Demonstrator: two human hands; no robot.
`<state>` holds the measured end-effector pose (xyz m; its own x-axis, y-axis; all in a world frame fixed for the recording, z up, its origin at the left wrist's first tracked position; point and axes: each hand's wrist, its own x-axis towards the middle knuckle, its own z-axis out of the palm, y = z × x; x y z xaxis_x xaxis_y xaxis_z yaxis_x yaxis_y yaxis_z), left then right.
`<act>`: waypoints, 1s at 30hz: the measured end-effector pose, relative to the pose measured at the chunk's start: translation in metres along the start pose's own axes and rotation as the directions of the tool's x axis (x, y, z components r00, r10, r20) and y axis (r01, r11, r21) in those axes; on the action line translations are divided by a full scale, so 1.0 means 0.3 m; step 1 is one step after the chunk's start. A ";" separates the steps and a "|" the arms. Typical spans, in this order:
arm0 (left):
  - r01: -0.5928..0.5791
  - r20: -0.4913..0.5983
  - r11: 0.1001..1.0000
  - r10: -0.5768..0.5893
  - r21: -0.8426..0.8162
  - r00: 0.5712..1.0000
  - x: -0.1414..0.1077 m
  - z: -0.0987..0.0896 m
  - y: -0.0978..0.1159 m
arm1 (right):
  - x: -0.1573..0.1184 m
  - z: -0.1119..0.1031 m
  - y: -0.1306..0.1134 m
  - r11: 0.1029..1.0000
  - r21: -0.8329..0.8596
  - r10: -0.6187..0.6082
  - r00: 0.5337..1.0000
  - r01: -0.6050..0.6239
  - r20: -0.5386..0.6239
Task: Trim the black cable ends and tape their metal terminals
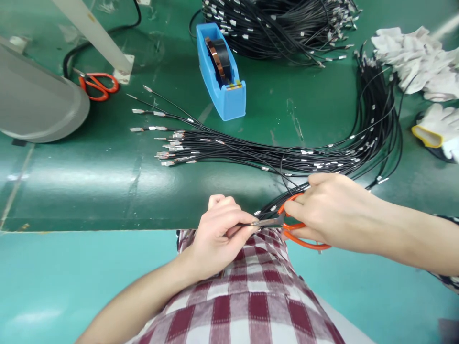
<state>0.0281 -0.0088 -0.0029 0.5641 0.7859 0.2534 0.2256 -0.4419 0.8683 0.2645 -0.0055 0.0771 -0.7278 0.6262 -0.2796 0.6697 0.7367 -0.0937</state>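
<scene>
My right hand is closed around the orange handles of a pair of scissors. Their blades point left and reach the fingertips of my left hand. That hand pinches the end of a thin black cable, close to the blade tips; the exact contact between blade and cable is too small to tell. Behind both hands, a bundle of black cables with white labels lies along the table, its ends fanned out on the left and curving away at the right.
A blue tape dispenser stands behind the bundle. Another cable coil lies at the back. White gloves are at the right. At left are a second pair of orange-handled scissors and a grey rounded object. The green table's front edge is near me.
</scene>
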 end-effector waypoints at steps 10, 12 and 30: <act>0.007 -0.046 0.999 -0.009 -0.045 0.999 -0.002 0.012 -0.002 | 0.004 0.016 -0.007 0.999 -0.031 -0.034 0.999 0.034 -0.004; 0.013 -0.049 0.998 -0.016 -0.058 0.999 -0.001 0.010 -0.004 | 0.009 0.021 -0.001 1.000 0.031 0.003 1.000 -0.003 0.008; 0.382 -0.045 0.880 -0.410 -0.283 0.911 0.030 -0.025 -0.032 | 0.176 0.089 -0.014 -0.126 0.992 0.452 0.891 0.009 0.049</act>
<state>0.0250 0.0058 -0.0056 0.3855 0.9166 -0.1064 0.1892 0.0343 0.9813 0.2272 0.0178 0.0372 -0.3387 0.8780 -0.3382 0.0553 -0.3403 -0.9387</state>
